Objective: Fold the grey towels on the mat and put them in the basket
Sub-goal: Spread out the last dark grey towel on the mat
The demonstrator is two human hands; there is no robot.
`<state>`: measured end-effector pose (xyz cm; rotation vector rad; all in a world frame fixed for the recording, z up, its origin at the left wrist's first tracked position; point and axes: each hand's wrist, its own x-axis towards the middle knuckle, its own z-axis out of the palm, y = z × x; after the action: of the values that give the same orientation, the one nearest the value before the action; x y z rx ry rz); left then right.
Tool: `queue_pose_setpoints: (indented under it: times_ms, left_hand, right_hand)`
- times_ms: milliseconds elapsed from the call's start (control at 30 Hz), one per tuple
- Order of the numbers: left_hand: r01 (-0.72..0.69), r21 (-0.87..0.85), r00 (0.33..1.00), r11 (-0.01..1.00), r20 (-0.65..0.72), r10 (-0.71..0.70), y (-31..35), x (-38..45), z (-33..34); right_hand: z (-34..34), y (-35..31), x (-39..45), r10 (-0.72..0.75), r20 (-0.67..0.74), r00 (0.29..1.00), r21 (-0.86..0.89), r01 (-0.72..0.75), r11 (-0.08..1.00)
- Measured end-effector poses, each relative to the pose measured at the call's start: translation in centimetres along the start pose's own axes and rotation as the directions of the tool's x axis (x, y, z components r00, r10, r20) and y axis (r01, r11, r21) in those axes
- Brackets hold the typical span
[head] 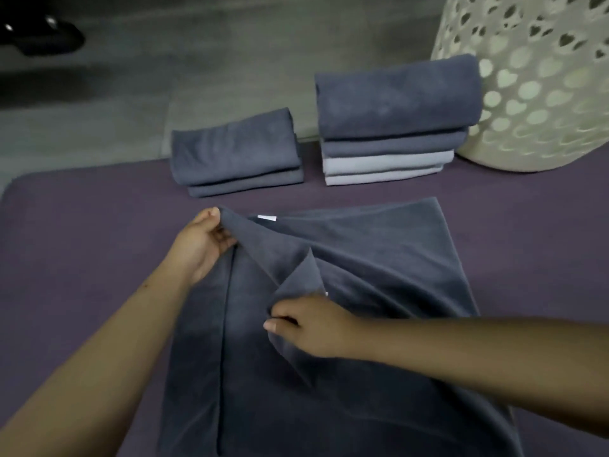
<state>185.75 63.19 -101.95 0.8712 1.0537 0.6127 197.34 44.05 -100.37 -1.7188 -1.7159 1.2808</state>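
Note:
A large dark grey towel [379, 265] lies spread on the purple mat [82, 232] in front of me. My left hand [201, 249] grips its far left corner and lifts it off the mat. My right hand [309, 324] pinches a raised fold near the towel's middle. Behind it sit two stacks of folded towels: a low dark grey stack [234, 153] on the left and a taller stack [395, 110] on the right, with dark towels on top and pale grey ones underneath. The white basket [540, 87] with heart-shaped holes stands at the far right, touching the taller stack.
Grey floor [164, 77] lies beyond the mat's far edge. A dark object [43, 34] sits on the floor at the top left. Bare mat shows to the left of the towel and to its right below the basket.

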Motion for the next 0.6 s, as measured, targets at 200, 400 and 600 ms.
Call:
queue_pose_setpoints:
  times_ms: [200, 400, 600]
  left_hand:
    - [0.153, 0.020, 0.983, 0.988, -0.101, -0.150, -2.7, 1.1, -3.4]
    - [0.272, 0.151, 0.853, 0.950, -0.495, -0.165, -3.8, 2.7, -3.2]
    - [0.220, 0.006, 0.824, 0.976, -0.537, -0.182, -3.7, 3.8, -4.2]
  right_hand:
    - [1.9, 1.6, 2.5, -0.040, 0.043, 0.998, -0.137, 0.046, 0.990]
    - [-4.7, 8.8, 4.7, -0.054, -0.429, 0.902, -0.424, -0.148, 0.894]
    - [-10.2, 14.6, 3.8, 0.262, -0.380, 0.887, -0.492, -0.433, 0.755]
